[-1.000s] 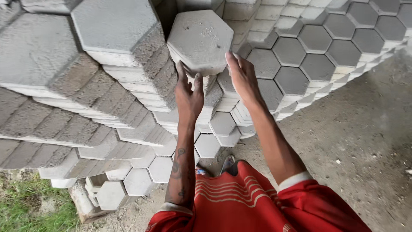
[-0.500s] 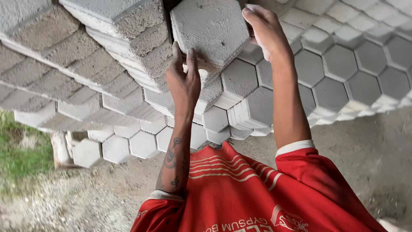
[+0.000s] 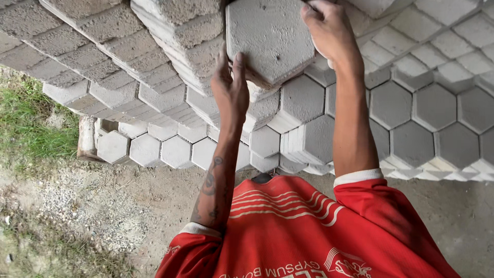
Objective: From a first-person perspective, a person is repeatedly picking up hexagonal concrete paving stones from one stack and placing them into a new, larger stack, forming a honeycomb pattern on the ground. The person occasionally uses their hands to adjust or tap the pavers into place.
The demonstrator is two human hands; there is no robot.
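Observation:
A grey hexagonal concrete paving block (image 3: pixel 270 38) is held flat side up, between both hands, against a tall stack of the same blocks. My left hand (image 3: pixel 231 87) presses its lower left edge with the fingers pointing up. My right hand (image 3: pixel 329 31) grips its upper right edge, fingers curled over the rim. Both forearms reach up from red short sleeves with white cuffs (image 3: pixel 288 231); the left forearm carries a tattoo.
Rows of hexagonal pavers (image 3: pixel 411 103) stacked on edge fill the right and middle. Slanting rows of blocks (image 3: pixel 103 62) fill the upper left. A pallet edge (image 3: pixel 85 139) shows below them. Grass (image 3: pixel 31 123) lies at the left, bare dirt and gravel (image 3: pixel 92 211) below.
The held block has gone up and to the right in the view, with both hands staying on it. The stack now looks nearer and the view has swung left.

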